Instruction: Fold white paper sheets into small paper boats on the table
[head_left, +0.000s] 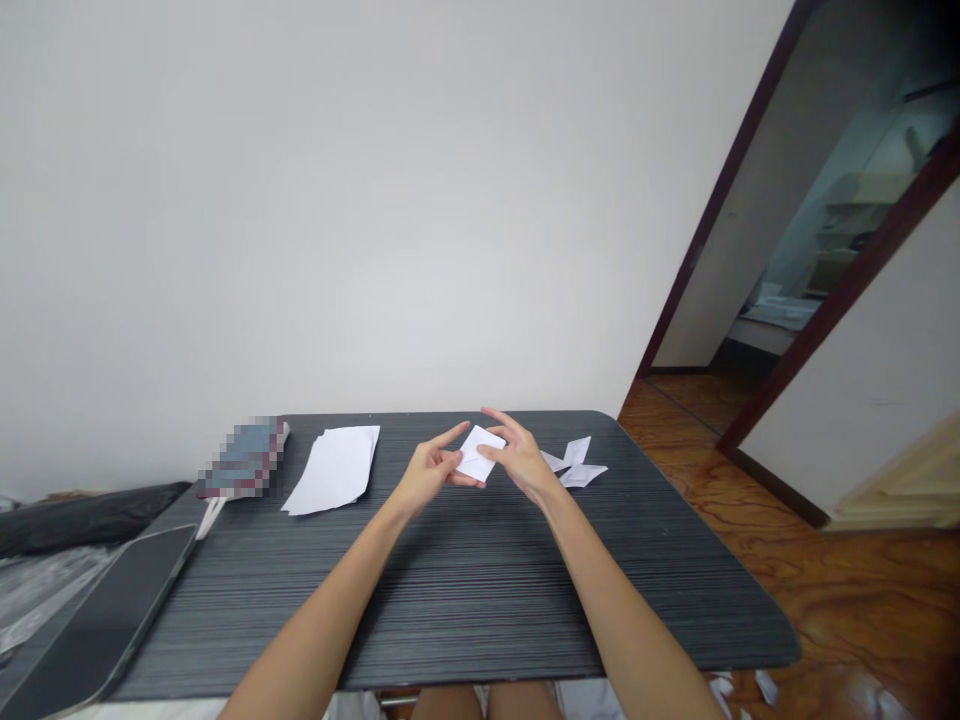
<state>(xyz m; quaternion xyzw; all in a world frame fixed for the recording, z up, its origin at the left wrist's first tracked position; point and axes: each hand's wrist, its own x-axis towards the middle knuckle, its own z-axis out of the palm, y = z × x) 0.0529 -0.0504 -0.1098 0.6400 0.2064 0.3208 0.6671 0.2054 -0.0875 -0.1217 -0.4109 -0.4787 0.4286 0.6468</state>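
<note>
While left hand [426, 472] and right hand [526, 464] pinch paper [475, 441] between closed fingers [451, 435], its long axis points toward the wall [420, 250], leaning right.

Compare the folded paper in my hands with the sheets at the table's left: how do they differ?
The folded paper is held by the left hand and right hand; the sheets lie on the table. The folded paper is small and compact, the sheets much larger. The folded paper shows a line across its face; I see none on the sheets. Both are white.
</note>
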